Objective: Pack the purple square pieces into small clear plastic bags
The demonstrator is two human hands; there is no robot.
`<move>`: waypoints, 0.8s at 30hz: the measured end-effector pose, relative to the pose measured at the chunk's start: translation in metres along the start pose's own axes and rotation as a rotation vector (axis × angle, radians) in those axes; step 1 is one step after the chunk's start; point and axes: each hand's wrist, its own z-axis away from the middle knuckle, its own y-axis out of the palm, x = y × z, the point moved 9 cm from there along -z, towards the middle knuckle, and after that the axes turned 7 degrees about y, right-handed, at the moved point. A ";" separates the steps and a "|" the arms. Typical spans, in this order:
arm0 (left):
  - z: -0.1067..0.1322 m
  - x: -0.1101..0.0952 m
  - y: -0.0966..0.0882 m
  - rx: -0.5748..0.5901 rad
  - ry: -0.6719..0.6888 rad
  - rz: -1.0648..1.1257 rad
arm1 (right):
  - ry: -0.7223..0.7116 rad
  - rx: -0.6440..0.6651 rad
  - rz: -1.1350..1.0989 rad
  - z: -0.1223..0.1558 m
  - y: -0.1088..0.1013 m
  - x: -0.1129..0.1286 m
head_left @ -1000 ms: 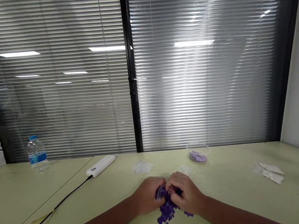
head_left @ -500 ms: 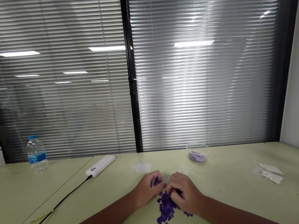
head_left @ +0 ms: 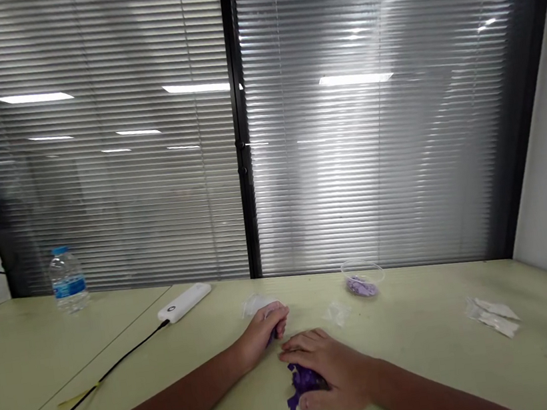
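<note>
Two hands: left hand (head_left: 260, 334), fingers curled around purple piece (head_left: 273, 336); right hand (head_left: 333, 372), fingers spread over purple tile pile (head_left: 303, 381).

The single head-worn camera looks forward and down from the person's own position, close above the near edge of the pale green surface (head_left: 422, 340). Its wide view holds the left hand (head_left: 263, 334) and right hand (head_left: 328, 372) near, and window blinds (head_left: 343, 122) far.
</note>
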 end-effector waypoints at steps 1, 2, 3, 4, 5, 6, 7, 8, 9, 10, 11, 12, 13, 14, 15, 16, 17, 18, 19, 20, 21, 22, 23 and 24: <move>0.000 0.000 0.001 0.005 0.004 -0.004 | 0.023 -0.007 -0.015 0.000 0.003 -0.003; 0.000 -0.001 0.001 0.010 0.007 -0.009 | 0.041 -0.029 -0.034 -0.001 0.006 -0.006; 0.001 -0.001 0.002 0.014 0.011 -0.015 | 0.047 -0.051 -0.053 -0.001 0.009 -0.007; 0.001 -0.001 0.002 0.018 0.014 -0.020 | 0.050 -0.073 -0.062 -0.002 0.011 -0.008; 0.001 -0.001 0.002 0.022 0.018 -0.025 | 0.060 -0.106 -0.057 -0.003 0.012 -0.009; 0.001 -0.001 0.003 0.027 0.021 -0.029 | 0.077 -0.134 -0.045 -0.004 0.013 -0.010; 0.001 -0.001 0.003 0.032 0.024 -0.033 | 0.093 -0.159 -0.033 -0.005 0.013 -0.011; 0.001 0.000 0.003 0.038 0.027 -0.037 | 0.109 -0.182 -0.021 -0.005 0.012 -0.012; 0.000 0.001 0.003 0.043 0.028 -0.041 | 0.124 -0.201 -0.012 -0.006 0.011 -0.013; 0.000 0.001 0.003 0.047 0.030 -0.046 | 0.137 -0.219 -0.006 -0.006 0.009 -0.014; 0.000 0.002 0.003 0.049 0.031 -0.051 | 0.150 -0.237 -0.001 -0.007 0.006 -0.016; 0.000 0.003 0.003 0.050 0.032 -0.055 | 0.162 -0.257 -0.002 -0.007 0.003 -0.018; 0.000 0.003 0.003 0.051 0.034 -0.060 | 0.177 -0.278 -0.010 -0.007 -0.001 -0.022; 0.000 0.003 0.003 0.052 0.035 -0.063 | 0.197 -0.304 -0.025 -0.007 -0.005 -0.026; -0.001 0.003 0.003 0.054 0.036 -0.067 | 0.225 -0.335 -0.045 -0.006 -0.009 -0.031; -0.001 0.003 0.004 0.058 0.037 -0.069 | 0.263 -0.373 -0.066 -0.005 -0.014 -0.038; -0.001 0.002 0.004 0.061 0.038 -0.072 | 0.309 -0.414 -0.083 -0.003 -0.018 -0.045; -0.001 0.002 0.004 0.062 0.039 -0.073 | 0.363 -0.454 -0.099 0.000 -0.023 -0.053; -0.001 0.002 0.004 0.063 0.040 -0.075 | 0.416 -0.485 -0.115 0.002 -0.025 -0.061; 0.000 0.001 0.004 0.063 0.041 -0.075 | 0.462 -0.497 -0.148 0.004 -0.026 -0.068; 0.000 0.001 0.004 0.065 0.040 -0.075 | 0.498 -0.489 -0.206 0.005 -0.025 -0.074; 0.000 0.000 0.004 0.069 0.036 -0.074 | 0.522 -0.467 -0.280 0.005 -0.023 -0.078; 0.000 0.000 0.004 0.073 0.031 -0.073 | 0.532 -0.439 -0.365 0.004 -0.019 -0.080; 0.000 -0.001 0.005 0.076 0.026 -0.072 | 0.532 -0.411 -0.450 0.003 -0.017 -0.080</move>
